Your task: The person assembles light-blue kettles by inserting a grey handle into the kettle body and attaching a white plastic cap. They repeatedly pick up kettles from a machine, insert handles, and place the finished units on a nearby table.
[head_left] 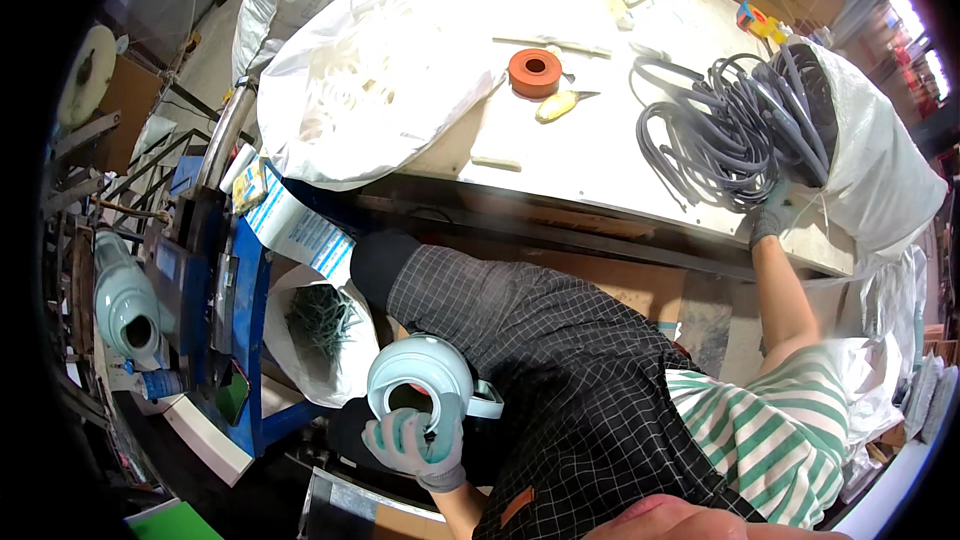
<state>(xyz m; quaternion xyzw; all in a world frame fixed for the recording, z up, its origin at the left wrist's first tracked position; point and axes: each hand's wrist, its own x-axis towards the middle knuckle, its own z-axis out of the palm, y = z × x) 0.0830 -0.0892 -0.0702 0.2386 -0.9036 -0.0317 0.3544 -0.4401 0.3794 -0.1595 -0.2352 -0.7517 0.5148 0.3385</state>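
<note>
My left hand (415, 442), in a grey-white glove, grips the rim of a pale blue plastic shell (428, 360) shaped like a jug. The shell has a round opening facing me and a handle-like part on its right, and it sits low, beside my lap. My right hand (776, 208), also gloved, is stretched far out to the table's right edge. It touches the near side of a bundle of grey flexible strips (705, 130), which spill from a white woven sack (875, 130). Its fingers are partly hidden, so whether they hold a strip cannot be made out.
An orange tape roll (535, 74) and a yellow-handled pointed tool (562, 106) lie on the white table (610, 160). A sack of white strips (300, 130) stands left of them. Below is a bag of dark green strips (325, 325). Another pale blue shell (125, 295) stands far left.
</note>
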